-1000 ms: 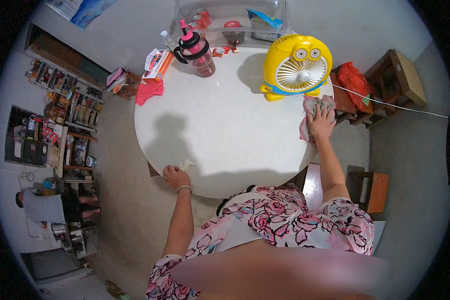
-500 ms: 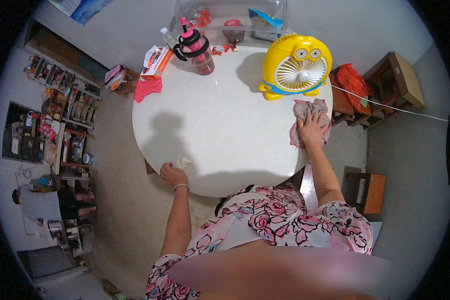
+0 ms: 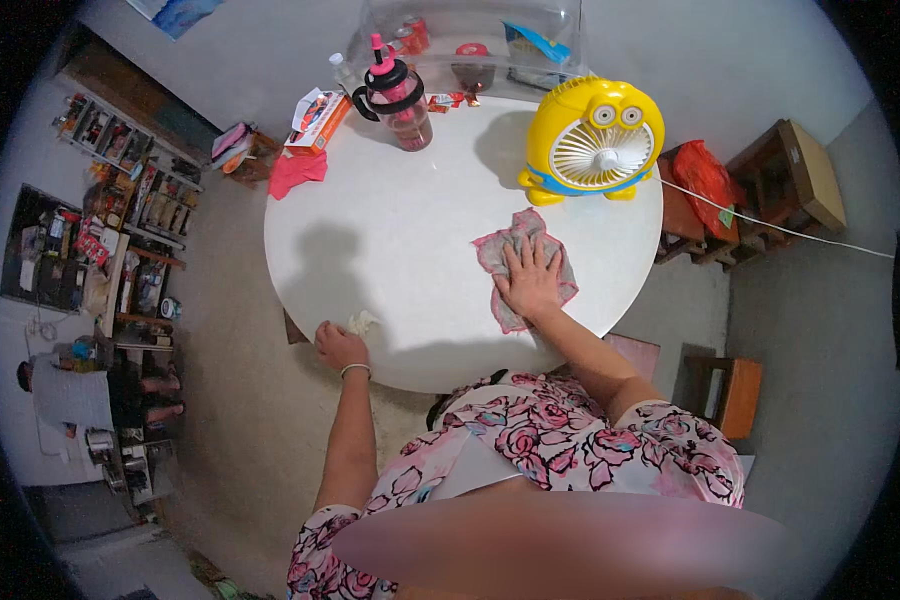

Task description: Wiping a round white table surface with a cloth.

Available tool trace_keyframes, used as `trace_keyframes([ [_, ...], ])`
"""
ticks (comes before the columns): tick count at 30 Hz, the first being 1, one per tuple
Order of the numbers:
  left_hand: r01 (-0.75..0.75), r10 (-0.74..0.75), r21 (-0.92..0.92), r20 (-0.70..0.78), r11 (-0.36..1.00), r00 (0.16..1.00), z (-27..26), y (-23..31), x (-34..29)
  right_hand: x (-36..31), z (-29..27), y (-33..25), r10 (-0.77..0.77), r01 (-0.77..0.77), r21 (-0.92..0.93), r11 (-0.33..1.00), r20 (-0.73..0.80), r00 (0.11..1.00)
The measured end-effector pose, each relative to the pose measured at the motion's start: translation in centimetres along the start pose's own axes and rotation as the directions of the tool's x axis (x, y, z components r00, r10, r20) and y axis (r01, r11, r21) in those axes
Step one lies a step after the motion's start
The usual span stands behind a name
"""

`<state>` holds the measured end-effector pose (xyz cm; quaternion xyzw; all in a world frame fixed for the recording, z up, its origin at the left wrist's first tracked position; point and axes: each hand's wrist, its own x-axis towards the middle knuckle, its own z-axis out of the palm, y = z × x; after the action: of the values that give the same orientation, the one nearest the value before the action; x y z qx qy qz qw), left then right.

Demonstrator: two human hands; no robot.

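Observation:
My right hand [image 3: 533, 285] lies flat with fingers spread on a grey cloth with a pink edge [image 3: 500, 255], pressing it against the white round table [image 3: 440, 220]. The cloth is unfolded and a little rumpled around the hand. At the table's near left edge, my left hand [image 3: 340, 346] is closed, its fingers curled. A crumpled pale tissue [image 3: 362, 322] sticks out beside its thumb, partly covered by the hand.
A yellow cartoon fan [image 3: 596, 140] stands at the table's far right, its white cord running right. Far left are a dark-handled drinking bottle [image 3: 406, 112], an orange tissue box [image 3: 317, 125] and a pink cloth [image 3: 297, 174]. Another person [image 3: 75, 400] stands beyond the left side.
My right hand has slid the grey cloth leftward and slightly nearer, away from the table's right edge. My left hand and the tissue have shifted very slightly left.

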<state>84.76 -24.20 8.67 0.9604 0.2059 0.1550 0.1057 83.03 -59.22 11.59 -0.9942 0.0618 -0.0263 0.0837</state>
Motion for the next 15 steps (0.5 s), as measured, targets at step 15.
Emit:
trace_keyframes([
  [15,0.058,-0.054,-0.021,0.137,0.998,0.989,-7.4,-6.2,-2.9,-7.8,-2.9,-5.2,-0.046,0.045,0.038,0.998,0.035,0.998],
])
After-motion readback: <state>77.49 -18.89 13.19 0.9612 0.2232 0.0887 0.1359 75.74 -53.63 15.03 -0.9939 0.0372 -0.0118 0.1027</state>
